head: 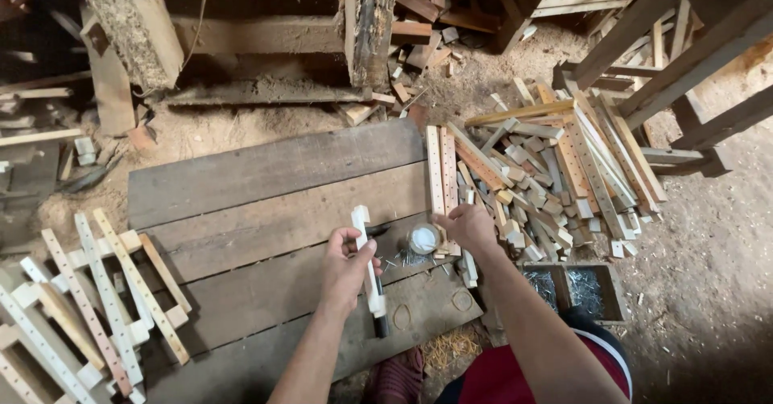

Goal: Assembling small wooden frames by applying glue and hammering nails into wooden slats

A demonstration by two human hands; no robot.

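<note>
Seemingly mid-assembly: the left hand [346, 269] grips a pale wooden stick [366, 265] upright over the plank counter [274, 211] — fingers closed around its middle. Just right, the right hand [467, 225] hovers loosely curled beside a small round tin [423, 239], holding nothing visible — picking up something small comes next, likely.

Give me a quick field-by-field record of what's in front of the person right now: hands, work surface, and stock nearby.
left hand: grips a pale wooden strip, held roughly upright over the boards
right hand: reaches beside a small round white-filled container; whether it touches it cannot be told
work surface: dark plank boards
loose nails: scattered near the container
stock pile: drilled slats and offcut blocks, to the right
nail box: wooden, two compartments, lower right
assembled frames: slatted pieces, lower left
</note>
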